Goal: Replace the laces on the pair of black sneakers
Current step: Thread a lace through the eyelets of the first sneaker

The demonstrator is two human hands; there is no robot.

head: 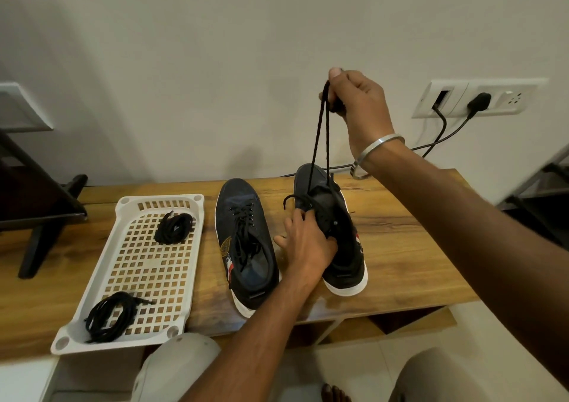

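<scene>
Laces first: two coiled bundles of black shoelace are lying in the white perforated plastic tray [101, 281] at the left of the wooden table [409, 247], one bundle [174, 227] at its far end, the other bundle [112, 315] at its near end. Just right of the tray, the laced black sneaker with a white sole [246, 247] is lying flat, toe pointing away toward the wall. Beside it, the left hand [308, 241] is gripping the second black sneaker [335, 232], its long axis likewise running toe-away. Above it, the right hand [357, 103] is pinching that shoe's black lace [320, 137], two strands hanging taut down to the eyelets.
</scene>
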